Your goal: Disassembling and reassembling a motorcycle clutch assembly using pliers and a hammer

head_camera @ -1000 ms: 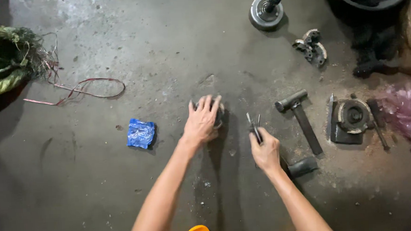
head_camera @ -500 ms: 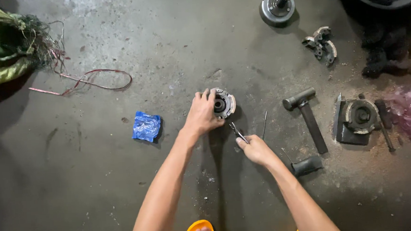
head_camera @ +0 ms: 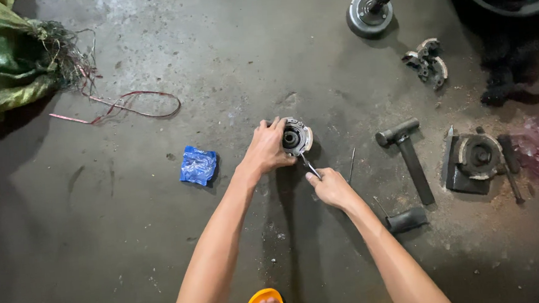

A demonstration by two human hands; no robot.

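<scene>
1. Left hand clasps a round grey metal hub with a dark bore, tilted on the concrete floor.
2. Right hand pinches thin metal pliers; their tips at the hub are hard to make out.
3. A black hammer lies nearby.

Left hand grips round metal part; right hand holds pliers.

I am tipping the round grey metal part up with my left hand, and my right hand is bringing the thin metal tool in to it.
</scene>
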